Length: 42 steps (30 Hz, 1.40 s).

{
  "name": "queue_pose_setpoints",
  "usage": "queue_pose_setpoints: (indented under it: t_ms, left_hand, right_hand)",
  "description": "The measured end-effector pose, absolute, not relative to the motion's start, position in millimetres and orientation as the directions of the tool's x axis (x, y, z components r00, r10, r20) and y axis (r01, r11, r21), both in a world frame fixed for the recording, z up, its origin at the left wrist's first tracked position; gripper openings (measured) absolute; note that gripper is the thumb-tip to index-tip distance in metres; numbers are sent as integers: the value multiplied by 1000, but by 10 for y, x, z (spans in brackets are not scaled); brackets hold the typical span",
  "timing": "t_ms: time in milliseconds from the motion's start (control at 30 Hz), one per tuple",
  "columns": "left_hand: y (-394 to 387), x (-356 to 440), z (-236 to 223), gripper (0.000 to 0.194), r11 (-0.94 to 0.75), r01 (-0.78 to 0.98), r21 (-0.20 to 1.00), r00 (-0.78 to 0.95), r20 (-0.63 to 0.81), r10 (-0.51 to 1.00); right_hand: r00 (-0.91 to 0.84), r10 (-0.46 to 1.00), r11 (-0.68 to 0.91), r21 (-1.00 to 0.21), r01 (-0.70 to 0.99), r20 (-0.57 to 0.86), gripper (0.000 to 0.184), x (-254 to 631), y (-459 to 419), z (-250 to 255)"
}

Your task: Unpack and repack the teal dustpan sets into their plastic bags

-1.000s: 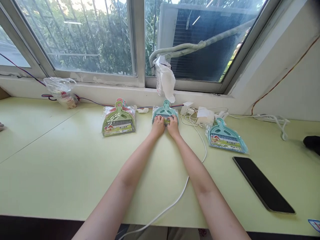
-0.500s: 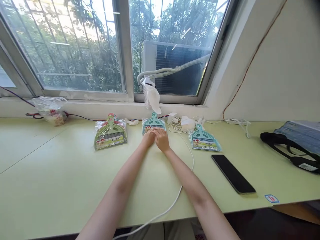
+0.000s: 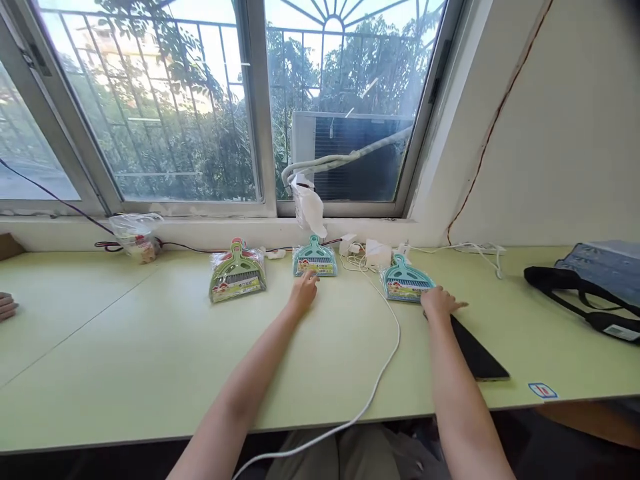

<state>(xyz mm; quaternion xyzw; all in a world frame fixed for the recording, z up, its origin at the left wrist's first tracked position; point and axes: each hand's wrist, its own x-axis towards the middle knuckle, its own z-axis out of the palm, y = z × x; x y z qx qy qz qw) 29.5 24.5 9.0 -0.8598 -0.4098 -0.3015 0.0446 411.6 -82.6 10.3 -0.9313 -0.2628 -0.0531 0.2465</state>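
Note:
My left hand (image 3: 304,292) rests on the table at the front edge of a bagged teal dustpan and brush set (image 3: 314,259). Its fingers are partly bent and apart, with the tips at the wrapper. Farther right, my right hand (image 3: 440,302) lies over the lower right corner of a second bagged teal dustpan and brush set (image 3: 403,280). One finger sticks out to the right; the others are partly hidden, and I see no grip on the bag. To the left lies a bagged green dustpan set (image 3: 237,275), with a red handle top showing behind it.
A black phone (image 3: 477,350) lies partly under my right wrist. A white cable (image 3: 377,383) crosses the table. Chargers (image 3: 377,253), a plastic bag (image 3: 137,240) and black headgear (image 3: 565,293) lie around. Another person's hand (image 3: 7,307) shows at the left edge.
My hands, together at the middle set before, are now apart. The right has moved right to the other teal set; the left stays near the middle. Another person's hand has appeared at left.

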Motion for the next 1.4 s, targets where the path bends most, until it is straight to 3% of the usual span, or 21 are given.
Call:
queue_pose_setpoints:
  t_ms: [100, 267, 467, 633, 767, 933, 1033, 1133, 1200, 1267, 1333, 1400]
  left_hand:
    - [101, 244, 81, 31, -691, 711, 133, 514, 572, 639]
    - [-78, 211, 103, 29, -708, 704, 58, 531, 619, 579]
    - [-185, 162, 122, 29, -681, 727, 87, 497, 618, 609]
    - [-338, 84, 119, 28, -697, 710, 102, 519, 592, 616]
    - [-371, 113, 133, 27, -712, 696, 95, 544, 578, 608]
    - [-330, 153, 118, 27, -759, 636, 138, 559, 595, 577]
    - [-329, 162, 123, 26, -773, 585, 246, 536, 598, 596]
    - [-328, 180, 162, 18, -760, 434, 484, 506, 567, 650]
    - [-318, 202, 188, 24, -650, 239, 721, 512, 475, 716]
    - [-309, 230, 198, 40, -406, 26, 913, 573, 320, 755]
    - [-311, 259, 193, 52, -145, -137, 980, 615, 199, 763]
    - [-327, 278, 185, 54, 2, -255, 967, 579, 151, 801]
  right_hand:
    - [847, 445, -731, -428, 531, 291, 38, 4100, -795, 71]
    - [878, 416, -721, -503, 477, 237, 35, 4098, -858, 163]
    - [836, 384, -623, -557, 548, 393, 36, 4037, -953, 211]
    - [844, 344, -594, -600, 535, 412, 37, 4031, -984, 198]
    - [821, 187, -449, -696, 560, 540, 34, 3962, -996, 319]
    - [683, 99, -148, -668, 729, 723, 30, 3843, -1050, 583]
    - [666, -33, 33, -665, 746, 745, 28, 3747, -1061, 711]
    - [728, -89, 221, -699, 680, 680, 20, 3516, -985, 762]
    - [776, -9, 310, -736, 602, 631, 18, 3253, -899, 735]
    - [769, 158, 337, -766, 547, 619, 21, 2933, -819, 661]
    - [713, 320, 335, -778, 531, 624, 23, 2623, -769, 558]
    - [649, 429, 335, -778, 532, 628, 25, 2388, -748, 450]
